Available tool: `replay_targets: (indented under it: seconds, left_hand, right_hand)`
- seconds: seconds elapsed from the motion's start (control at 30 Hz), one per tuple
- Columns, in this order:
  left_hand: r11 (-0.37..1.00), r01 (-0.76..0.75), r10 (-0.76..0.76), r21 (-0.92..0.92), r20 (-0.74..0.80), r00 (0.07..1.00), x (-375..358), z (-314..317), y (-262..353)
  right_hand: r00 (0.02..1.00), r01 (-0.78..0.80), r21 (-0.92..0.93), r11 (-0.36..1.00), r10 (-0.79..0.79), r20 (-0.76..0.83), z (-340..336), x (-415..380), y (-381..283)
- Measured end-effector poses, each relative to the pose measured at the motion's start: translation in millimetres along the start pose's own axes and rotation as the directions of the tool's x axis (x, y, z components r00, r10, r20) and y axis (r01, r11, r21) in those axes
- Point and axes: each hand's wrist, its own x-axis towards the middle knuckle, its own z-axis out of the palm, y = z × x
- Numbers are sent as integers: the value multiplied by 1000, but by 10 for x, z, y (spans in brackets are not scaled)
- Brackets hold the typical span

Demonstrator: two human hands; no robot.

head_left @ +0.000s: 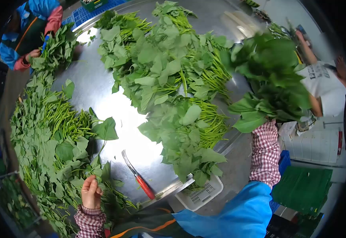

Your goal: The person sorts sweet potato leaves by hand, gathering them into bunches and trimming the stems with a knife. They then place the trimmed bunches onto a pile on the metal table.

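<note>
A large bunch of broad green leaves (270, 75) is held up at the right of the frame, its dark foliage blurred and drooping, hiding most of the right hand. Down the left side runs a long heap of leafy greens (38, 139), leaves overlapping loosely around a thick sheaf of pale green stems (65, 119). Near its lower end the left hand (90, 192) has its fingers curled in; whether they pinch a stem cannot be made out. One broad leaf (106, 129) juts from the heap toward the centre.
</note>
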Motion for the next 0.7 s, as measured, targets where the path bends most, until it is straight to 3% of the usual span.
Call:
replay_targets:
  seconds: [0.1, 0.17, 0.2, 0.23, 0.27, 0.3, 0.37, 0.5, 0.57, 0.63, 0.7]
  left_hand:
    - [969, -66, 64, 240, 13, 998, -44, 87, -208]
    - [928, -57, 17, 367, 111, 994, -107, 196, -301]
    - [870, -143, 74, 471, 163, 984, -114, 219, -402]
    - [794, -229, 118, 563, 226, 967, -132, 265, -483]
    - [559, -416, 189, 717, 378, 906, -144, 284, -491]
    - [437, -546, 233, 715, 496, 837, -118, 290, -543]
    - [235, -661, 247, 712, 614, 749, -92, 264, -632]
    - [-32, -665, 103, 746, 665, 740, -242, 31, -744]
    - [-128, -637, 10, 760, 643, 766, -324, -126, -792]
    - [-248, -610, 9, 753, 631, 776, -430, -465, -912]
    - [-314, -536, 130, 784, 595, 793, -574, -948, -1026]
  right_hand:
    - [949, -188, -90, 978, 204, 240, 485, -535, 653]
    - [902, -238, -80, 968, 251, 350, 745, -853, 854]
    - [888, -251, -82, 965, 263, 376, 764, -916, 815]
    - [875, -269, -112, 957, 291, 386, 753, -955, 807]
    - [837, -284, -239, 929, 361, 411, 647, -937, 838]
    - [794, -282, -363, 888, 429, 432, 484, -876, 713]
    - [793, -462, -174, 870, 493, 357, 246, -682, 468]
    - [732, -678, 238, 696, 608, 306, 113, -466, 138]
    - [817, -430, -138, 892, 449, 360, 221, -566, 465]
    - [847, 37, -455, 890, 214, 487, 353, -707, 885]
    - [843, 136, -479, 867, 152, 516, 289, -716, 1072]
